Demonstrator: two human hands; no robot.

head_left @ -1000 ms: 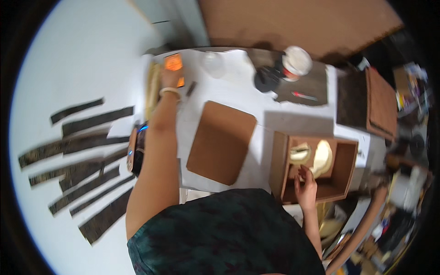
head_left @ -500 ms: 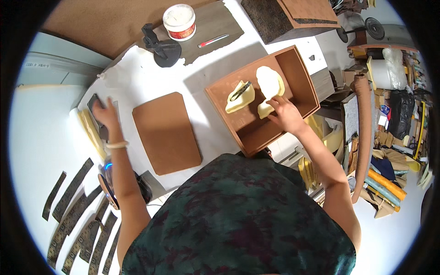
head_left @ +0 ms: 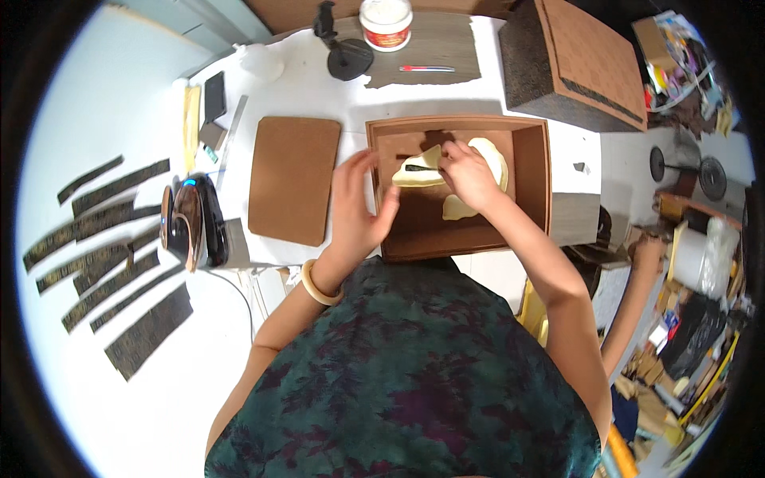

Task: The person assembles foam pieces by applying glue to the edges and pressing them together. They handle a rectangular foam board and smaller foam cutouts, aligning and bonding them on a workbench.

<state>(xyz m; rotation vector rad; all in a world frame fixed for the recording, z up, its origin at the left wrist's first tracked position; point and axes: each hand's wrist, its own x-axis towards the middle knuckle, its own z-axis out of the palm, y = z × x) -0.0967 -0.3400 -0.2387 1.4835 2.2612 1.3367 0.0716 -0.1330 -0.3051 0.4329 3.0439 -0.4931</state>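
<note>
A brown open box (head_left: pixel 458 253) stands in front of me. Inside it lies a pale yellow, foam-like piece (head_left: pixel 410 180) with a dark narrow object (head_left: pixel 421 168) on it. My right hand (head_left: pixel 468 174) reaches into the box, its fingers closed at the right end of that piece and hiding part of the dark object. Another pale rounded piece (head_left: pixel 492 156) and a small yellow piece (head_left: pixel 457 209) are beside this hand. My left hand (head_left: pixel 358 207), fingers apart and holding nothing, is at the box's left wall. A ring bracelet circles the left wrist.
Left of the box lies a flat brown panel (head_left: pixel 293 182). Behind are a white tub (head_left: pixel 386 25), a black stand (head_left: pixel 349 59) and a red pen (head_left: pixel 426 69). Another brown box (head_left: pixel 574 68) sits back right. Dark patterned strips (head_left: pixel 119 199) and an iron-like device (head_left: pixel 191 221) are at left.
My left hand has come from the phone-like object at far left to the box's left side. My right hand has shifted from the small yellow piece to the one with the dark object. The view has turned.
</note>
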